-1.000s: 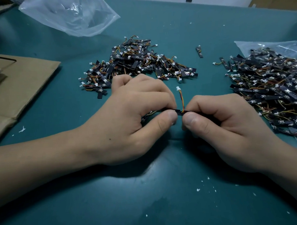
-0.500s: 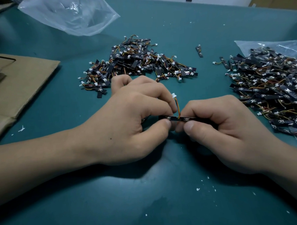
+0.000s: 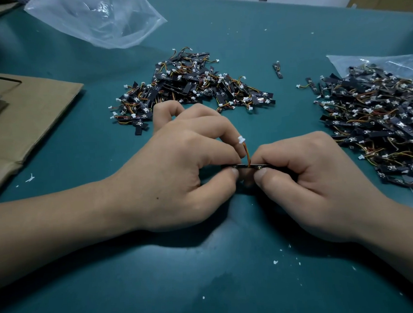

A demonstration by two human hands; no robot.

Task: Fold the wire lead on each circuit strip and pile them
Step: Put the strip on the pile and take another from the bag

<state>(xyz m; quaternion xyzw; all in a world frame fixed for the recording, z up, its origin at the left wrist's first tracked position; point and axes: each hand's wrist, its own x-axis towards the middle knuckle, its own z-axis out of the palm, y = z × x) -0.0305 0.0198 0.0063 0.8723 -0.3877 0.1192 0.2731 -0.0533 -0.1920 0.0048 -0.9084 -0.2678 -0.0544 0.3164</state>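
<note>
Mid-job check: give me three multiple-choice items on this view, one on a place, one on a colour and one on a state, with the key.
1. On the table, the cardboard sheet lies:
A) far right
B) at the left edge
C) dead centre

2. The connector on the held wire lead is:
A) red
B) blue
C) white

3. The circuit strip in front is:
A) pinched by the left hand and the right hand
B) lying loose
C) held by one hand only

Key:
1. B, the brown sheet runs off the picture's left side.
2. C, the plug at the lead's tip shows white above the orange wires.
3. A, a thumb and fingers close on each end of the strip.
</note>
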